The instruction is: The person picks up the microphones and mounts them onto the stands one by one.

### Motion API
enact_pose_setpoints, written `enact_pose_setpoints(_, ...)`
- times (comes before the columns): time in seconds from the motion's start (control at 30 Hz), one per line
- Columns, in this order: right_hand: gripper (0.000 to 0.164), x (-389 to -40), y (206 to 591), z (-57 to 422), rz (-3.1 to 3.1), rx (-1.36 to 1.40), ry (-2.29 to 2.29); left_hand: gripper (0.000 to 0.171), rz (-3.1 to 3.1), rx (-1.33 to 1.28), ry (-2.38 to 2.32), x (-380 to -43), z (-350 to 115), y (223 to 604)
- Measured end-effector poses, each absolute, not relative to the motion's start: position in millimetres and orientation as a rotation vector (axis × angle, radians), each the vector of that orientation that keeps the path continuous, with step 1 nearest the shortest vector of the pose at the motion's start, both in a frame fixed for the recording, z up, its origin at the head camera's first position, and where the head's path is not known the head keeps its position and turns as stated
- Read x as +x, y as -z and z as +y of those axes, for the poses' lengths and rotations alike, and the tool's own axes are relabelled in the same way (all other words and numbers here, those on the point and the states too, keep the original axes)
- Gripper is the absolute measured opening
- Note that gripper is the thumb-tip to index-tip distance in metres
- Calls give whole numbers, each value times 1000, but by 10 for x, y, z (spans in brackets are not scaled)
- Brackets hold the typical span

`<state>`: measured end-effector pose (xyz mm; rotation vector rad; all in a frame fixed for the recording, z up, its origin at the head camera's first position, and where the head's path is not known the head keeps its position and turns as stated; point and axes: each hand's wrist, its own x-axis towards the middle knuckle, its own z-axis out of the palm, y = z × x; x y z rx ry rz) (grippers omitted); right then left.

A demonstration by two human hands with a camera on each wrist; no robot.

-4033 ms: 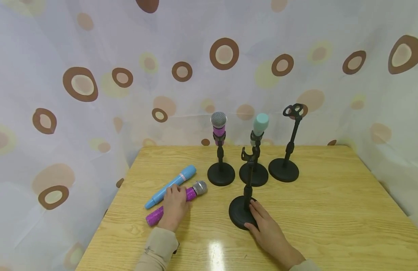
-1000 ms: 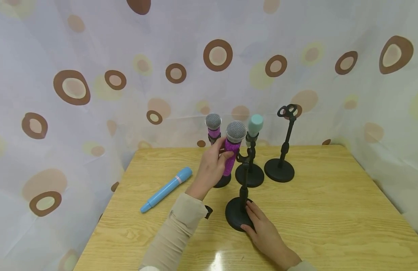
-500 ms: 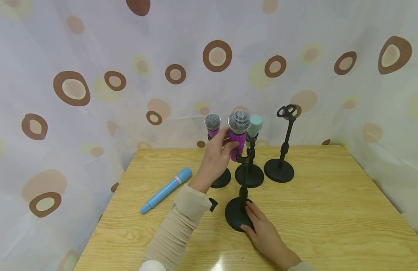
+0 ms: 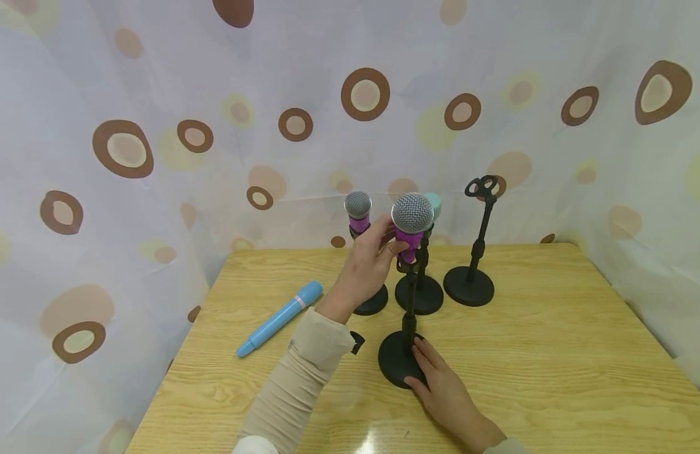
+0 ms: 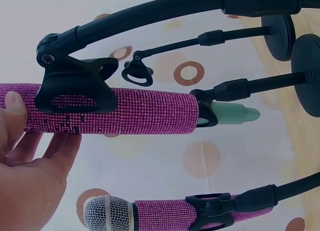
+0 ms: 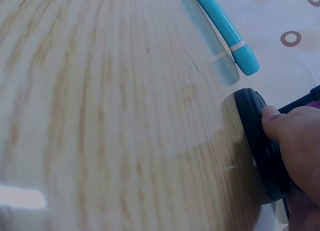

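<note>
Head view: left grip [image 4: 366, 261] held the purple microphone [image 4: 412, 217], fingers curled round its body, mesh end up, over the top of the front stand [image 4: 409, 325]. Right grip [image 4: 446, 394] lay on that stand's round base [image 4: 396, 359], fingers fairly straight, not wrapped round anything. Base sat flat on the table [image 4: 554, 340]. Behind: second purple microphone [image 4: 358, 207] on the back-left stand [image 4: 373, 304], green microphone [image 4: 434, 203] on the middle stand [image 4: 429, 299] and partly hidden, bare stand [image 4: 479, 249] to the right. Blue microphone [image 4: 279, 320] lay loose on the left side of the table.

Left wrist view: clip [image 5: 75, 88] of the front stand overlapped the held microphone's body, tail end sticking out past it. Thumb and fingers were just beside the clip. Couldn't tell if the body was fully seated.

Right wrist view: thumb rested on the base's edge; other fingers mostly hidden. Blue microphone showed beyond the base, apart from it.

My read: step in hand was fitting the purple microphone into the clip. Next move called for easing it down until snug, base pinned, and letting go only once it held. Blue microphone and bare stand looked like the leftover pair.
</note>
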<state>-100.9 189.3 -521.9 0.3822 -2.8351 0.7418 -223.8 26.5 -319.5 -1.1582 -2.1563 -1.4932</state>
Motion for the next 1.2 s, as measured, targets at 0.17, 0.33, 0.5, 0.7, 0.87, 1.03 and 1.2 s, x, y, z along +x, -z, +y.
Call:
enact_pose_setpoints(0.17, 58, -1005, 5214, 1891, -2841, 376, -745, 41, -2149, -1201, 1474, -2246, 267, 3223)
enact_pose_setpoints(0.33, 58, -1008, 5221, 1898, -2849, 374, -745, 44, -2179, -1231, 1439, -2260, 263, 3251)
enact_pose_setpoints(0.5, 58, -1014, 5235, 1908, -2841, 376, -738, 50, -2226, -1257, 1425, -2274, 249, 3258)
enact_pose_setpoints(0.7, 58, -1017, 5245, 1909, -2836, 385, -730, 62, -2266, -1344, 1531, -2288, 199, 3259)
enact_pose_setpoints(0.87, 58, -1017, 5247, 1900, -2819, 395, -726, 84, -2354, -1403, 1491, -2299, 154, 3273)
enact_pose_setpoints(1.03, 58, -1016, 5236, 1892, -2808, 403, -706, 81, -2416, -1398, 1306, -2328, 172, 3268)
enact_pose_setpoints(1.2, 58, -1013, 5233, 1885, -2804, 399, -708, 86, -2445, -1367, 1189, -2366, 180, 3263)
